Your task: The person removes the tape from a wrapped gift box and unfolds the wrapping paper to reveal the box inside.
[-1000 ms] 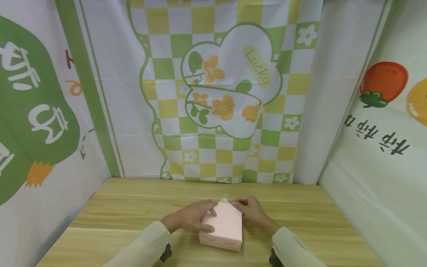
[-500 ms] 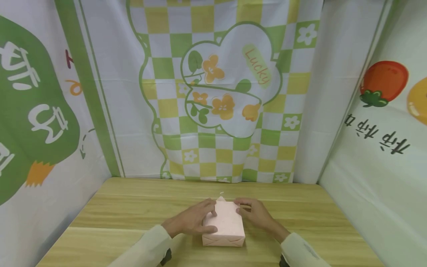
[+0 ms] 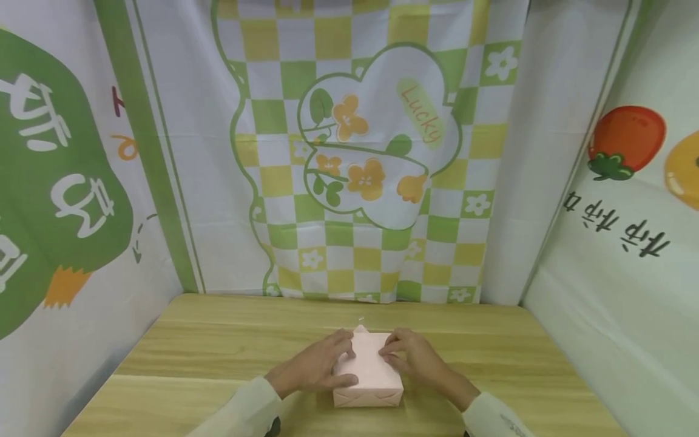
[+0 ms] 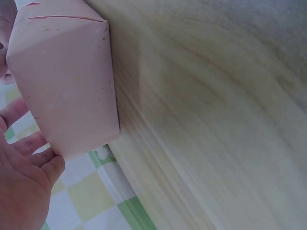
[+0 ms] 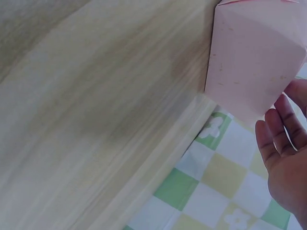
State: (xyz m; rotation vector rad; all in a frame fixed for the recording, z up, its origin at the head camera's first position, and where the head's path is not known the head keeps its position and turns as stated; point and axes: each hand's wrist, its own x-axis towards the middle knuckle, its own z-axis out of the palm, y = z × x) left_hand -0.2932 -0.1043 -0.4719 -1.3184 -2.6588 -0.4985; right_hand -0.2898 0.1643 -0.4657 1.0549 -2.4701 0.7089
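A pale pink folding paper box (image 3: 368, 371) sits on the wooden table, its folded end panel towards me. A small pointed flap (image 3: 360, 329) sticks up at its far end. My left hand (image 3: 317, 366) rests over the box's left edge, thumb and fingertips on the top. From the right, my right hand (image 3: 417, 358) touches the top near the right edge with fingertips and thumb. In the left wrist view, fingers (image 4: 52, 163) lie at the upper edge of the box side. Slit-like fold lines show on the near end there. The box's inside is hidden.
The wooden table (image 3: 218, 340) extends around the box. Behind it hangs a checked green-and-yellow cloth (image 3: 349, 255). Printed white cloth walls, the left wall (image 3: 136, 303) and the right wall (image 3: 601, 315), border the table's sides.
The box has turned to face squarely towards me and shifted slightly right. My right hand has moved from the far right corner to the top near the right edge. My left hand stays on the box.
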